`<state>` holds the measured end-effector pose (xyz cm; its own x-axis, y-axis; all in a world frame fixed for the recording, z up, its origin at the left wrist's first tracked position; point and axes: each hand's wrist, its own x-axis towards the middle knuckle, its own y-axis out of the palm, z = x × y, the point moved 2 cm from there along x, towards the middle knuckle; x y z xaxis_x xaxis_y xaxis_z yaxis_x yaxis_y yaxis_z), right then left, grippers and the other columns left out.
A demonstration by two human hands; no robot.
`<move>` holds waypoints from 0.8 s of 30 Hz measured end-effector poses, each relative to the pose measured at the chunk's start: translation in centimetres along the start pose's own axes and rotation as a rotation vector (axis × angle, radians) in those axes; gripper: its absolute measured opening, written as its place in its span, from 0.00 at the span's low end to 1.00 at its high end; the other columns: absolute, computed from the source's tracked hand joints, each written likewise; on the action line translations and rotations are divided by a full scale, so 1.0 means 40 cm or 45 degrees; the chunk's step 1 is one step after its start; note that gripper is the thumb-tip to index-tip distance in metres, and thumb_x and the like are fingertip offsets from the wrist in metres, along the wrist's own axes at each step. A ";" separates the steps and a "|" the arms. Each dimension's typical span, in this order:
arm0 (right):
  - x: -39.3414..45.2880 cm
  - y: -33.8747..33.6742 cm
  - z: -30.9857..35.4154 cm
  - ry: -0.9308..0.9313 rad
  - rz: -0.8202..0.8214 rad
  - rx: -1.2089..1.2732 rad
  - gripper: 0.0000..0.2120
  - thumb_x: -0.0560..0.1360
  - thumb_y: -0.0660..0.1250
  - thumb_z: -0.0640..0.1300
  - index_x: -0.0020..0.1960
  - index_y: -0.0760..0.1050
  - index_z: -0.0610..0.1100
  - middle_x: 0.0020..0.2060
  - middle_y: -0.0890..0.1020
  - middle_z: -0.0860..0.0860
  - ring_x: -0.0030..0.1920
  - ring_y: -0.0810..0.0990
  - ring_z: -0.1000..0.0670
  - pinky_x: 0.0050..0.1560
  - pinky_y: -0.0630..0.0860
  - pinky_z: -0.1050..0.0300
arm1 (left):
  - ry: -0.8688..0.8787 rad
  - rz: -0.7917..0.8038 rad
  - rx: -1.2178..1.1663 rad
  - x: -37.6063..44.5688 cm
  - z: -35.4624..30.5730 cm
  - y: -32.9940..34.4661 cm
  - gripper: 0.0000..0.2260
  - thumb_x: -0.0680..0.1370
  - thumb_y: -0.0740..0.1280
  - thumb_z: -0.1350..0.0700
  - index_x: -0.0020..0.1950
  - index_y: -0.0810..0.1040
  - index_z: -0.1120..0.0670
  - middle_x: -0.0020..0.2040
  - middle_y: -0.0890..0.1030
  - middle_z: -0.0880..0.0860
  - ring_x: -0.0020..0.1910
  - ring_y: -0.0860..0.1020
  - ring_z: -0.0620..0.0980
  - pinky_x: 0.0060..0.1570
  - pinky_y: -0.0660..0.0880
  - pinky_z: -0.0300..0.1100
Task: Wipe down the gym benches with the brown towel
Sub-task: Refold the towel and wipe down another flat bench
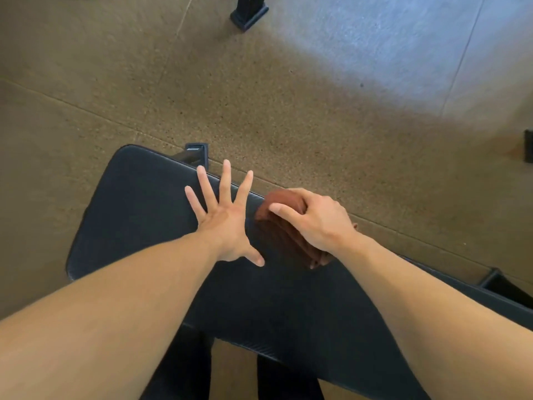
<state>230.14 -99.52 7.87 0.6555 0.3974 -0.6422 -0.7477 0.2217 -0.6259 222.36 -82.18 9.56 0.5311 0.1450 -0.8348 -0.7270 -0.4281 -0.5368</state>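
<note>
A black padded gym bench [138, 215] runs from the middle left toward the lower right. The brown towel [284, 226], bunched up, lies on the pad near its far edge. My right hand [315, 219] grips the towel from above, fingers curled over its far side and thumb stretched across it. My left hand [223, 216] lies flat on the pad just left of the towel, its fingers spread wide and straight.
Brown speckled rubber flooring [288, 111] surrounds the bench, with a sunlit patch at the top right. A black equipment foot [249, 13] stands at the top centre. The bench's frame ends [197, 153] show behind the pad. Another dark piece [528, 145] sits at the right edge.
</note>
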 end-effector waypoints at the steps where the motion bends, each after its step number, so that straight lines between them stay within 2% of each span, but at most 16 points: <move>1: 0.025 0.015 0.048 -0.057 0.014 -0.012 0.36 0.70 0.54 0.82 0.70 0.72 0.65 0.61 0.84 0.57 0.62 0.80 0.46 0.60 0.74 0.48 | -0.011 0.003 0.003 0.000 0.001 0.000 0.76 0.54 0.82 0.31 0.74 0.20 0.40 0.68 0.12 0.53 0.63 0.13 0.66 0.64 0.24 0.69; 4: 0.059 0.024 0.074 -0.157 0.038 0.022 0.30 0.74 0.60 0.76 0.71 0.71 0.65 0.60 0.84 0.56 0.61 0.81 0.45 0.57 0.74 0.48 | -0.056 0.010 0.024 0.004 0.000 0.003 0.77 0.51 0.81 0.31 0.73 0.20 0.39 0.68 0.12 0.52 0.64 0.13 0.66 0.66 0.25 0.70; 8: -0.009 -0.024 -0.091 -0.234 0.067 0.108 0.30 0.73 0.66 0.72 0.72 0.72 0.66 0.59 0.85 0.57 0.61 0.82 0.47 0.61 0.76 0.48 | -0.123 0.038 0.050 -0.003 -0.018 -0.003 0.78 0.50 0.82 0.31 0.74 0.21 0.38 0.69 0.13 0.52 0.64 0.14 0.66 0.67 0.26 0.71; 12: -0.131 -0.101 -0.329 -0.065 0.048 0.140 0.28 0.71 0.70 0.69 0.68 0.76 0.63 0.56 0.84 0.62 0.61 0.82 0.51 0.62 0.77 0.49 | -0.148 0.033 0.038 -0.009 -0.028 -0.005 0.78 0.49 0.83 0.32 0.75 0.23 0.38 0.70 0.13 0.51 0.65 0.15 0.66 0.69 0.28 0.71; 15: -0.217 -0.125 -0.429 0.096 -0.087 0.173 0.32 0.67 0.66 0.75 0.67 0.77 0.63 0.54 0.85 0.62 0.59 0.82 0.51 0.62 0.78 0.46 | -0.142 0.015 0.038 -0.008 -0.027 0.000 0.78 0.49 0.83 0.32 0.76 0.24 0.38 0.71 0.14 0.51 0.67 0.16 0.66 0.69 0.28 0.71; 17: -0.232 -0.100 -0.433 0.144 -0.259 0.178 0.30 0.68 0.65 0.76 0.66 0.77 0.64 0.56 0.85 0.59 0.60 0.82 0.49 0.63 0.76 0.45 | -0.117 -0.018 0.033 -0.006 -0.022 0.005 0.78 0.49 0.83 0.32 0.76 0.25 0.38 0.71 0.15 0.51 0.68 0.16 0.65 0.68 0.28 0.71; 20: -0.226 -0.067 -0.392 0.273 -0.493 0.123 0.25 0.73 0.66 0.72 0.66 0.77 0.64 0.58 0.85 0.57 0.62 0.80 0.46 0.61 0.73 0.49 | -0.070 -0.084 0.025 -0.005 -0.013 0.016 0.77 0.48 0.83 0.31 0.77 0.27 0.37 0.72 0.16 0.50 0.69 0.17 0.65 0.68 0.28 0.71; 22: -0.221 -0.054 -0.347 0.293 -0.509 0.093 0.25 0.74 0.65 0.73 0.66 0.77 0.63 0.59 0.84 0.57 0.63 0.80 0.46 0.59 0.71 0.49 | -0.038 -0.134 0.029 -0.007 -0.011 0.020 0.77 0.47 0.82 0.31 0.78 0.28 0.36 0.74 0.18 0.50 0.70 0.18 0.65 0.69 0.28 0.71; 24: -0.199 -0.032 -0.279 0.212 -0.463 0.030 0.29 0.72 0.63 0.76 0.68 0.75 0.64 0.61 0.82 0.59 0.64 0.79 0.48 0.59 0.70 0.48 | -0.021 -0.199 0.037 -0.013 -0.008 0.024 0.77 0.47 0.82 0.30 0.78 0.30 0.36 0.76 0.21 0.50 0.72 0.20 0.65 0.71 0.29 0.71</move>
<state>227.08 -112.90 8.85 0.8846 0.1398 -0.4450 -0.4648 0.3421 -0.8167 221.54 -82.96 9.53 0.6315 0.2228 -0.7427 -0.6485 -0.3734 -0.6634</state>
